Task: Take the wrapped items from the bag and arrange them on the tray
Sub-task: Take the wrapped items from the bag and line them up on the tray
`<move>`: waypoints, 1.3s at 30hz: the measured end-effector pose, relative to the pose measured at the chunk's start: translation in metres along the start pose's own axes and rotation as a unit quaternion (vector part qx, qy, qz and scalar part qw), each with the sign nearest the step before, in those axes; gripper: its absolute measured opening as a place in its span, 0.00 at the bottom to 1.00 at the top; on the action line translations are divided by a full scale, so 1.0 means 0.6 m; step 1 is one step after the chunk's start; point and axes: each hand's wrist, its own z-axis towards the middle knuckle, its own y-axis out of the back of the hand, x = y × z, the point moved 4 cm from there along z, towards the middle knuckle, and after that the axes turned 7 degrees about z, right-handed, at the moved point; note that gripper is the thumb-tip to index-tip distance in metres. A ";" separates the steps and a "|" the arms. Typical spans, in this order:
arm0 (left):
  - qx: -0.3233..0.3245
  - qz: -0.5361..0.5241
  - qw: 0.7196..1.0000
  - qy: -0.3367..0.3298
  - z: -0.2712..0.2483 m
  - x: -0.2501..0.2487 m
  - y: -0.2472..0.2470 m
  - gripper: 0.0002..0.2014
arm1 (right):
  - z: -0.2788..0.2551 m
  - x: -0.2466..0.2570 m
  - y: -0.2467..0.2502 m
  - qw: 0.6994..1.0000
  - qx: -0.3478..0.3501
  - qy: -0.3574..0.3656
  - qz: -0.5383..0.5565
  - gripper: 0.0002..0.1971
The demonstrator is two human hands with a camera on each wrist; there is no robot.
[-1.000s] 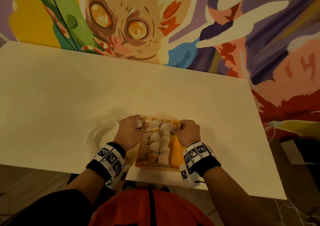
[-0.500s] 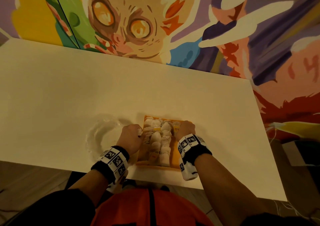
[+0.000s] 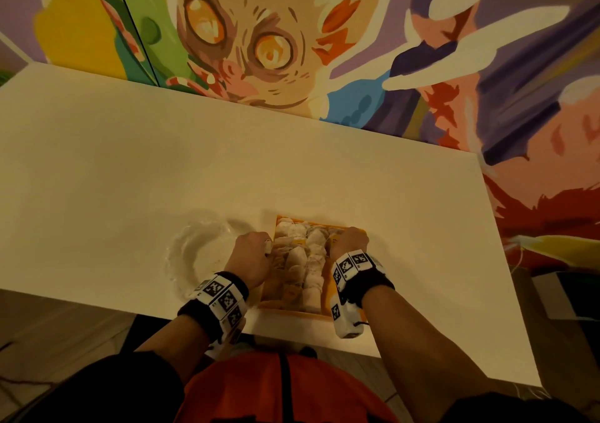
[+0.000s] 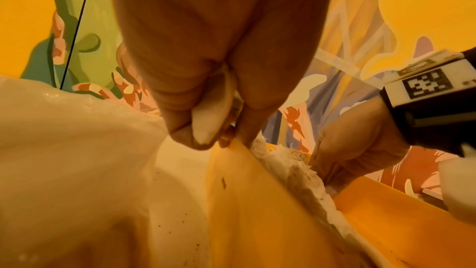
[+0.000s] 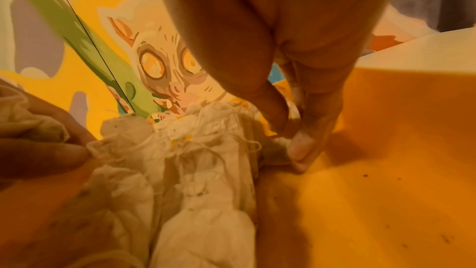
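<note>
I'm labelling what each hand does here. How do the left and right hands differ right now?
The left hand sits at the orange tray's left edge, beside the clear bag; the right hand is inside the tray near its far right corner. The left hand pinches a pale piece apart from the pile; the right hand pinches a wrapped item in the pile. Both have curled fingers.

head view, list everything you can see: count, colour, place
table: one, cream white, under everything
tray: one, orange, near front edge of table
wrapped items: many, exact count unclear, off-white, in rows on tray
plastic bag: one, clear, crumpled, left of tray
mural: one, multicoloured, behind table
wrist bands: two, black with white marker tiles
left hand: holds a white piece at tray's left edge
right hand: pinches a wrapped item
</note>
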 end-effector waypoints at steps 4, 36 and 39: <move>-0.005 -0.005 1.000 0.003 0.002 0.000 -0.001 0.07 | -0.011 -0.002 0.012 0.999 0.010 -0.031 -0.032 0.21; 0.053 -0.311 0.944 -0.099 -0.015 -0.042 0.045 0.18 | -0.113 0.085 0.014 0.931 0.095 0.282 0.210 0.12; 0.068 -0.296 0.947 -0.106 -0.019 -0.048 0.046 0.20 | -0.119 0.088 0.011 0.926 0.107 0.302 0.202 0.13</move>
